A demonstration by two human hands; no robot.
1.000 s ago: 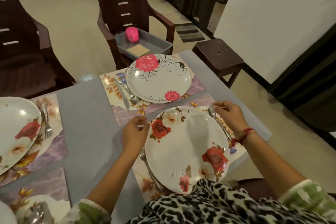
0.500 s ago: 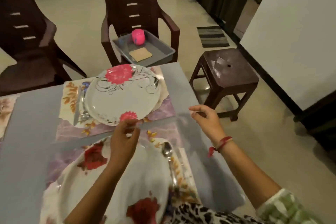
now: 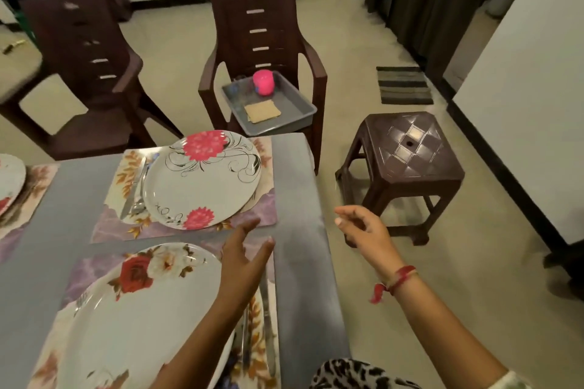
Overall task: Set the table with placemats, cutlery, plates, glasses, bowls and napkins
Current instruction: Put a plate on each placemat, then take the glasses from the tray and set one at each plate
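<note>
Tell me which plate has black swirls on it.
The far plate, beyond the left hand: pink flowers with black swirls. The near plate bears red and white roses; the left-edge plate shows no swirls.

Plate (image 3: 202,180): glossy, smooth.
Placemat (image 3: 177,232): smooth, faint sheen.
Knife (image 3: 134,188): polished metal.
Table (image 3: 297,199): grey, matt, cloth-like.
Chair (image 3: 259,25): brown moulded plastic, slight sheen.
Stool (image 3: 407,145): brown plastic, glossier top.
Tray (image 3: 294,101): grey matt plastic.
Cup (image 3: 264,82): pink shiny plastic.
Pad (image 3: 262,110): tan, rough, woven-looking.
</note>
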